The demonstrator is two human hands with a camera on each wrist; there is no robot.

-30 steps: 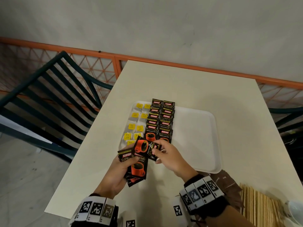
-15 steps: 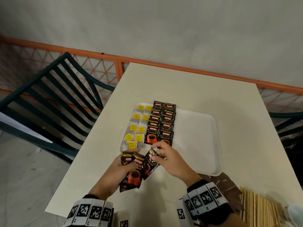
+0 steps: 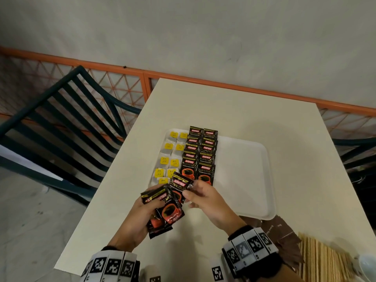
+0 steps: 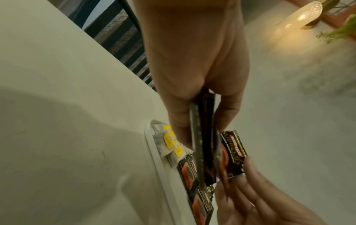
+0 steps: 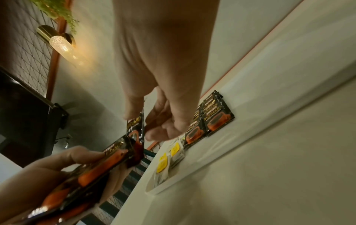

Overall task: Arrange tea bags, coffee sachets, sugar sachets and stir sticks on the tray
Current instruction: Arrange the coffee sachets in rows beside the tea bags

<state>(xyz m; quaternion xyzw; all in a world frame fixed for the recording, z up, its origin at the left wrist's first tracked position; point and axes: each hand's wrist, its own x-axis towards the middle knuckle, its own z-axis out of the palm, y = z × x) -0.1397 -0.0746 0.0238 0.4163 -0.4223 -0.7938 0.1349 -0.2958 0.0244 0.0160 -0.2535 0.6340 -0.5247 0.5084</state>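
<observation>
On the white tray lie two columns of tea bags with yellow tags and two columns of black coffee sachets. My left hand grips a fanned stack of coffee sachets just in front of the tray's near left corner. My right hand pinches one coffee sachet by its right edge, beside the stack. In the left wrist view the stack stands edge-on between thumb and fingers. In the right wrist view the pinched sachet hangs below my right thumb.
Brown sugar sachets and a bundle of wooden stir sticks lie on the table at the near right. A dark slatted chair stands to the left, another to the right. An orange railing runs behind.
Both hands drew back a little from the tray's near edge. My right hand has pulled one sachet out of the left hand's stack, up and to the right.
</observation>
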